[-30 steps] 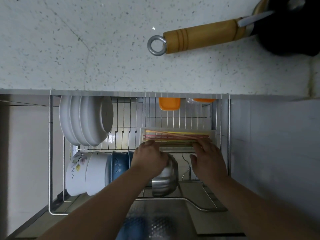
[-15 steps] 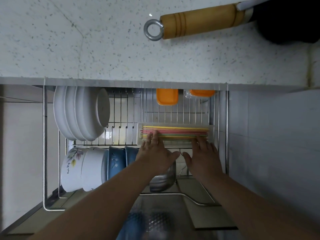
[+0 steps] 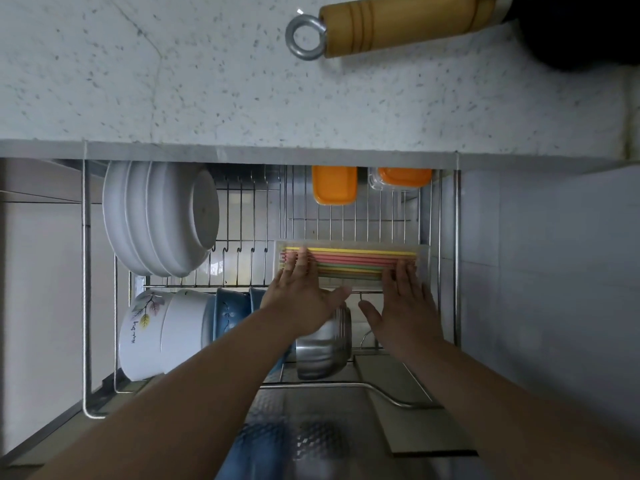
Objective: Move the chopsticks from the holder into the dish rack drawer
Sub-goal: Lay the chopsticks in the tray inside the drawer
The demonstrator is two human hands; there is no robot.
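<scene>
Several coloured chopsticks (image 3: 356, 263) lie side by side in a clear rectangular tray (image 3: 423, 261) inside the pulled-out wire dish rack drawer (image 3: 457, 271). My left hand (image 3: 304, 303) rests flat with its fingers spread, the fingertips lying on the chopsticks' left ends. At the tray's right end my right hand (image 3: 405, 310) is also flat and open, its fingertips touching the chopsticks there. Neither hand grips anything. No chopstick holder is in view.
White plates (image 3: 156, 220) stand at the drawer's back left, white bowls (image 3: 156, 334) and blue bowls (image 3: 228, 313) at the front left, a steel bowl (image 3: 322, 351) under my left wrist. Orange-lidded boxes (image 3: 334, 185) sit at the back. A wooden-handled pan (image 3: 398, 22) lies on the speckled counter (image 3: 173, 81).
The chopsticks went from a loose, crossed bunch to lying flat and parallel in the tray. Both hands opened out flat and slid slightly forward over the sticks' ends.
</scene>
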